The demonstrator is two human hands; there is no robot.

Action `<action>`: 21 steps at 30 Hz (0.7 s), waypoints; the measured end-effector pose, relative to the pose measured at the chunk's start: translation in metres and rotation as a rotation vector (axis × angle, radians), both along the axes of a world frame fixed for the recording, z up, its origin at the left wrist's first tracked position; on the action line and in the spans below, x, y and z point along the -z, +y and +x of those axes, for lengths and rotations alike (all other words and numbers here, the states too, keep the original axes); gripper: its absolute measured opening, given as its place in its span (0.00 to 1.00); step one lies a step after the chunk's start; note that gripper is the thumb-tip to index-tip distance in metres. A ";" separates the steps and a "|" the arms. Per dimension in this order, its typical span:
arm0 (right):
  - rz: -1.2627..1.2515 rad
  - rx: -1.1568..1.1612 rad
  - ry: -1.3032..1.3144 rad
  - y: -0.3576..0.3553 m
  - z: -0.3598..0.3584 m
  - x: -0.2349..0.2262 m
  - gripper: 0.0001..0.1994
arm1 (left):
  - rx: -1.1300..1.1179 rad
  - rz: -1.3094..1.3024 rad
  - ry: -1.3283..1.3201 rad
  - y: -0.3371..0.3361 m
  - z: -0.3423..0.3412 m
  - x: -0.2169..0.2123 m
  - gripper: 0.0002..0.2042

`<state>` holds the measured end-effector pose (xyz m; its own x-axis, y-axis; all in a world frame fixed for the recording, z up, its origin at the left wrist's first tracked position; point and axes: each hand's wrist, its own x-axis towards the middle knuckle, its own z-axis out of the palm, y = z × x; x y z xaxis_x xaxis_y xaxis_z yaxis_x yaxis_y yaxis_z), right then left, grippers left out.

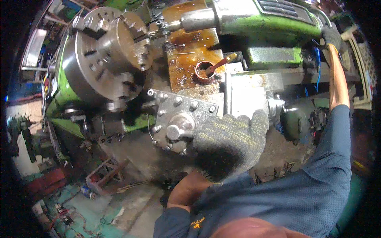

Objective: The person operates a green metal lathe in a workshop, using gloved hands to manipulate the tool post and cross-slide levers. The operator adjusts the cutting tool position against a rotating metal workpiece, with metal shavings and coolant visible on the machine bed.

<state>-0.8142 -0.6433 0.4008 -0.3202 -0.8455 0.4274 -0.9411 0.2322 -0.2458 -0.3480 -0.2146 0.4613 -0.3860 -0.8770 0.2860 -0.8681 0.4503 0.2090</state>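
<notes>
My left hand point(232, 142), in a grey-and-yellow knit glove, lies over the right side of the square tool post point(178, 109). Its fingers are bent and seem wrapped round the lever point(180, 129) coming off the post's round hub; the glove hides most of that lever. Far to the right, my right arm stretches out to the end of the green tailstock point(274, 23). There my right hand point(332, 37), in a dark glove, is closed on the tailstock handwheel point(323, 18), only partly visible. Several bolts stick up around the tool post's edge.
A large lathe chuck point(95, 67) with stepped jaws fills the left. Behind the tool post, a small red tin point(204, 77) with a brush point(224, 62) sits on an oily brown board point(190, 43). A red metal frame point(107, 174) and a can point(88, 192) are on the floor.
</notes>
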 end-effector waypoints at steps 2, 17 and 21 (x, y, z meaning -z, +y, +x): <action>-0.037 -0.008 0.063 -0.003 -0.025 0.005 0.23 | 0.061 0.012 0.010 -0.006 0.001 0.001 0.22; -0.039 0.055 0.080 -0.011 -0.025 0.013 0.27 | 0.148 0.070 0.007 -0.008 0.000 -0.003 0.22; -0.011 0.074 0.090 -0.009 -0.049 0.011 0.27 | 0.181 0.071 0.002 -0.008 0.003 -0.004 0.23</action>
